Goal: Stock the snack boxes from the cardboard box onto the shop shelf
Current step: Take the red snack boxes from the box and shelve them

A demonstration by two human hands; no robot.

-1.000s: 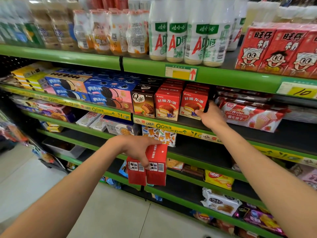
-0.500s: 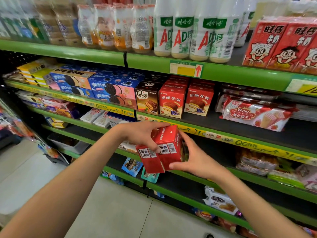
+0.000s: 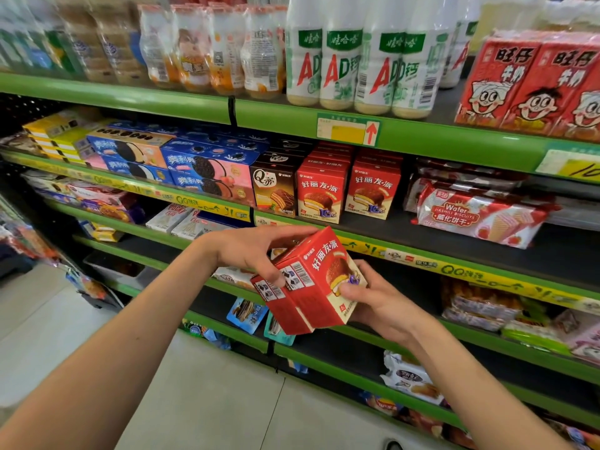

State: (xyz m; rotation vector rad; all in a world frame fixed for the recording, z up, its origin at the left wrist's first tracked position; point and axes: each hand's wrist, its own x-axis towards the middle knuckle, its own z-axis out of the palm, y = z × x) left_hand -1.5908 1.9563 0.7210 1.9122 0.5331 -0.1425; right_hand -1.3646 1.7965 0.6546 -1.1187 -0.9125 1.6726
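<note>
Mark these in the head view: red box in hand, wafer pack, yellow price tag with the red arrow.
red box [image 3: 328,280], head view, on its tilted front face.
wafer pack [image 3: 480,217], head view, on the printed front.
yellow price tag [image 3: 347,131], head view, on its yellow patch.

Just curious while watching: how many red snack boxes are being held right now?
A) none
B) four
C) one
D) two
D: two red boxes sit side by side, the left hand on top and the right hand at the front.

Head view, down toward near shelf [image 3: 422,147]
</note>
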